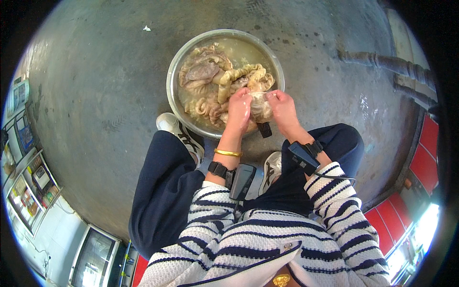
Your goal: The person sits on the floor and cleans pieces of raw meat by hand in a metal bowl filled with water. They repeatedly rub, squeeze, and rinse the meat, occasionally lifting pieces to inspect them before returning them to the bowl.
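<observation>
A round metal basin point(171, 68) stands on the floor between my feet, holding cloudy water. In it lie what look like animal intestines: a ruffled yellowish length point(235, 74) and a greyish-brown fleshy piece point(202, 71). My left hand point(239, 107) and my right hand point(283, 109) pinch opposite sides of a pale, wet, membrane-like piece point(261, 106), stretched between them over the basin's near right part. Just below it, a flat black object point(264, 130) sticks out past the near rim; its other end is hidden.
Bare concrete floor point(118, 79) surrounds the basin. My shoes point(172, 123) stand close to its near side. Turned dark legs of furniture point(380, 59) are at the right. Red panels point(425, 154) line the right edge, and a glass-fronted cabinet point(95, 258) stands at lower left.
</observation>
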Available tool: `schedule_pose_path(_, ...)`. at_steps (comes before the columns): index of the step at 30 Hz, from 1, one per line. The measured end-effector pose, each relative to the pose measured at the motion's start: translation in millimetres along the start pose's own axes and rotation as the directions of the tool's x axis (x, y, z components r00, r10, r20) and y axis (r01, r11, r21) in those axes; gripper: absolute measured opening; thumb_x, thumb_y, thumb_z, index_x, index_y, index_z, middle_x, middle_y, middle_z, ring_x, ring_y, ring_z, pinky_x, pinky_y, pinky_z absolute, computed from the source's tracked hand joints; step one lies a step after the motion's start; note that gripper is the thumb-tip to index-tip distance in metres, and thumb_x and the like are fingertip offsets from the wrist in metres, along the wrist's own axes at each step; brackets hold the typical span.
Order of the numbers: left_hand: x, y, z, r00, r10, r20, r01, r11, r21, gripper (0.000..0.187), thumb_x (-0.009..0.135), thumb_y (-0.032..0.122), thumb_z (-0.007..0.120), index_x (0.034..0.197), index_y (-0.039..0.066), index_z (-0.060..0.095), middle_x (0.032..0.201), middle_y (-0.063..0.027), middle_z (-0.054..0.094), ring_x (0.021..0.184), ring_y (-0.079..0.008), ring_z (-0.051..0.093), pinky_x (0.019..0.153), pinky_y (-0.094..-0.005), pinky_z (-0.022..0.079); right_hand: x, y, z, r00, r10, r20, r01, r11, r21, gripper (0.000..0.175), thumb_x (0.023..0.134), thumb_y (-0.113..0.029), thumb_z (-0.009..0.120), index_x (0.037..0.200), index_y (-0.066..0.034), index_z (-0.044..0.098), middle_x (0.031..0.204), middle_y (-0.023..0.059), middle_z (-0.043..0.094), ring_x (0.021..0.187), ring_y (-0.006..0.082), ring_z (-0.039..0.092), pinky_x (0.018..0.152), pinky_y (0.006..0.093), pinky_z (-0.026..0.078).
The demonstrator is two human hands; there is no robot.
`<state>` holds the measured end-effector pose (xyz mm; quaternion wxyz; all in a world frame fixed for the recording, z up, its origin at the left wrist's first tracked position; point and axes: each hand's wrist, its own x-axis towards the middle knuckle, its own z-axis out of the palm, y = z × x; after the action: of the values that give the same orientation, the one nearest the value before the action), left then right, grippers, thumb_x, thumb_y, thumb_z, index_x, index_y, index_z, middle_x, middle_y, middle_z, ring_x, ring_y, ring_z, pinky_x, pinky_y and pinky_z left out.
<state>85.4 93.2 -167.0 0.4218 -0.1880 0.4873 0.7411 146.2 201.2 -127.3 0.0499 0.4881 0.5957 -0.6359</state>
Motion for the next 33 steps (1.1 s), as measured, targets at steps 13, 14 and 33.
schedule_pose_path(13,-16.7,37.9,10.9,0.941,0.274,0.2,-0.283,0.307,0.909,0.026,0.071,0.01,0.046,0.091,0.005,0.062,0.087,-0.0212,0.06,0.083,-0.0367,0.057,0.073,-0.0425,0.044,4.8,-21.0,7.3,0.817,-0.462,0.345,0.577,0.654,-0.489,0.024,0.074,-0.011,0.053,0.097,-0.0041,0.055,0.086,0.0164,0.061,0.082,0.0324,0.059,0.071,0.038,0.048)
schedule_pose_path(14,-17.5,40.4,11.3,0.933,0.274,0.233,-0.304,0.252,0.919,0.026,0.071,0.011,0.046,0.091,0.005,0.062,0.087,-0.0209,0.06,0.083,-0.0371,0.056,0.073,-0.043,0.044,8.3,-19.6,7.5,0.823,-0.436,0.364,0.567,0.649,-0.508,0.024,0.073,-0.01,0.053,0.096,-0.0041,0.055,0.085,0.0167,0.061,0.082,0.0333,0.059,0.071,0.0387,0.047)
schedule_pose_path(33,-8.4,8.1,-2.1,0.996,-0.075,0.037,0.079,0.99,-0.115,0.016,0.078,0.001,0.042,0.089,0.003,0.053,0.081,-0.0001,0.054,0.074,-0.0104,0.053,0.064,-0.0224,0.043,32.4,1.6,29.2,0.933,0.286,0.219,-0.353,0.604,0.714,0.025,0.085,-0.001,0.038,0.106,0.0003,0.05,0.101,0.0146,0.057,0.089,0.0262,0.058,0.079,0.0396,0.048)
